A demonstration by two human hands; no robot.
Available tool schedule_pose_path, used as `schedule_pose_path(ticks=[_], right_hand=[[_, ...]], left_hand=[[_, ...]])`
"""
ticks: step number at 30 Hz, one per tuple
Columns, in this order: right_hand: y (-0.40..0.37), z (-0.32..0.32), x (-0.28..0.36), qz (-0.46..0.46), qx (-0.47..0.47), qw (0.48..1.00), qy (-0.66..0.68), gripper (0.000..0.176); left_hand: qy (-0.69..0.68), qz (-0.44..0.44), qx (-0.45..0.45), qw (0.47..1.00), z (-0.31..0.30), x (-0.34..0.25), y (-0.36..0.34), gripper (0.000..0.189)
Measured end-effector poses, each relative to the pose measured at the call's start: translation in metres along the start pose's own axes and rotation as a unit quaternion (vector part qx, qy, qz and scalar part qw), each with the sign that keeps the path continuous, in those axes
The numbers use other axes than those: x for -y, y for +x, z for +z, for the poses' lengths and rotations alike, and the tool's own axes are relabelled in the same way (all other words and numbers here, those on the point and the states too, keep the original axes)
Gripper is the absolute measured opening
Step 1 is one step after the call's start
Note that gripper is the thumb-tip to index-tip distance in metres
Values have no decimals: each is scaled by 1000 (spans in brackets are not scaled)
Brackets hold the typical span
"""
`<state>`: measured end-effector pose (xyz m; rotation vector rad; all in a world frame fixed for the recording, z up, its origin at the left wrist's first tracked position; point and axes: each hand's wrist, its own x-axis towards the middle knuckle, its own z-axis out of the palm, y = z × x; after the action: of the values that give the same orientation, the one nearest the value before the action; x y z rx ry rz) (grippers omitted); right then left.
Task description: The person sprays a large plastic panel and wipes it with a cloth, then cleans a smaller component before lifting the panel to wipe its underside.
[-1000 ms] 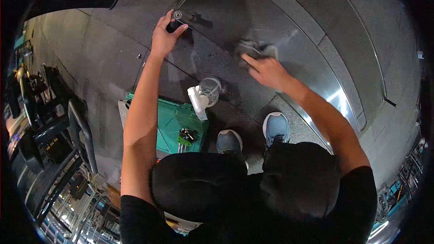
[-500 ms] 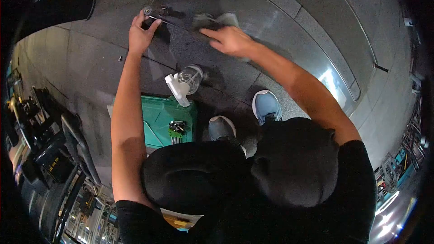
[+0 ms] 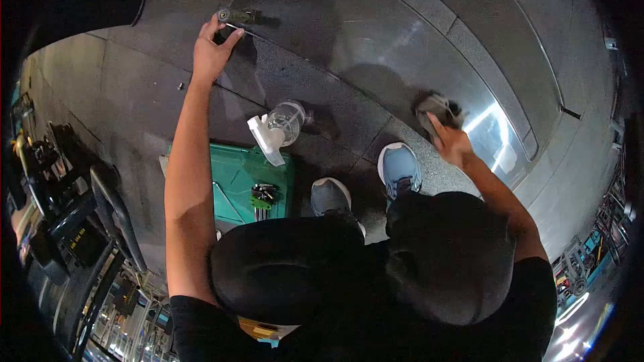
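My left hand [image 3: 211, 53] is on the far side of the floor, its thumb and fingers closed around a slim, shiny metal part. Right beside those fingertips is a small round piece [image 3: 223, 16] with a dark centre, adjoining a short dark fitting [image 3: 247, 16]. Off to the right, my right hand [image 3: 451, 142] presses a crumpled greyish rag [image 3: 435, 106] to a shiny metal plate [image 3: 392, 47]; the rag is blurred. A clear spray bottle with a white spray head [image 3: 268, 137] stands between my arms.
A green case [image 3: 235, 161] lies by my left forearm, with a folding hex key set [image 3: 263, 196] and a thin metal rod [image 3: 227, 201] on it. A small metal piece [image 3: 180, 86] is on the floor. My shoes [image 3: 399, 164] are near the plate's edge. Gym-like equipment [image 3: 60, 208] stands left.
My right hand and the rag have swept right and nearer to me across the metal plate. My left hand stays by the round piece. The view has shifted slightly.
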<state>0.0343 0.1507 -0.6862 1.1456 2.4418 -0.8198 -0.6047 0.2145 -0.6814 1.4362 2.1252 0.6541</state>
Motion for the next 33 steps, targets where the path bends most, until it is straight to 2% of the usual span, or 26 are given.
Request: schedule_pose_path(ticks=[1, 3, 5, 7, 8, 9, 10, 11, 13, 15, 16, 18, 20, 21, 22, 23, 24, 25, 26, 27, 30, 31, 33], right_hand=[[25, -20, 12, 22, 23, 999, -8, 80], [87, -49, 20, 27, -67, 997, 26, 77], [156, -75, 22, -6, -203, 979, 6, 72], [215, -103, 44, 11, -234, 972, -8, 65], [243, -107, 54, -24, -264, 964, -4, 61], [266, -113, 69, -61, -295, 954, -1, 58], [284, -122, 99, -31, -212, 977, 7, 57], [303, -131, 132, -1, -129, 992, 16, 57], [327, -119, 196, -104, -58, 993, -19, 58], [324, -76, 231, -204, -130, 970, 1, 63], [315, -81, 231, -205, -131, 970, 0, 63], [290, -93, 212, -161, -103, 977, 90, 63], [251, -76, 173, -161, -102, 979, 77, 65], [226, -73, 147, -115, -115, 981, 107, 66], [204, -55, 103, -122, -188, 970, 95, 66], [167, -77, 94, 13, -215, 972, 95, 65], [140, -68, 54, 109, -221, 963, 105, 63], [115, -59, 21, 76, -356, 928, 81, 61], [82, -49, -11, 128, -337, 930, 69, 61], [70, -54, -17, 180, -318, 929, 57, 61], [90, -39, -6, 214, -320, 923, 4, 61], [104, -44, 9, 210, -321, 923, 6, 61], [142, -62, 47, -18, -290, 955, 66, 61]], left_hand=[[-6, 2, 2, 1000, 2, 1, -1, 73], [-24, 2, 4, 1000, 4, 2, -2, 73], [-40, 4, 4, 999, 1, -2, -1, 73], [-2, 5, -15, 1000, -2, -13, -5, 49], [-4, 6, -15, 1000, -1, -9, -4, 49], [-2, 13, -7, 1000, 0, -2, -1, 61], [0, 19, 1, 1000, 2, 3, -1, 74], [-1, 20, -2, 1000, 2, 4, 0, 74], [2, 16, -4, 1000, 3, 2, -1, 75], [-3, 24, -8, 1000, 2, 1, -3, 75], [-7, 31, -6, 999, 3, 3, -4, 75], [-22, 29, -6, 999, 5, 7, -2, 76], [-36, 25, -4, 999, 6, 7, -2, 77], [-34, 30, -4, 999, 4, 2, -3, 77], [-31, 32, -4, 999, 2, -2, -6, 76], [-27, 24, -9, 999, 1, -5, -9, 76], [-10, 24, -3, 1000, 0, -8, -10, 75], [8, 25, 3, 1000, -3, -7, -8, 74], [0, 57, -20, 998, 3, 7, -5, 72], [5, 55, -27, 998, 0, 7, -3, 72], [0, 37, -14, 999, 1, -2, -8, 72], [3, 36, -18, 999, -1, -2, -8, 72], [-24, 38, 0, 999, -4, 0, -9, 68]])
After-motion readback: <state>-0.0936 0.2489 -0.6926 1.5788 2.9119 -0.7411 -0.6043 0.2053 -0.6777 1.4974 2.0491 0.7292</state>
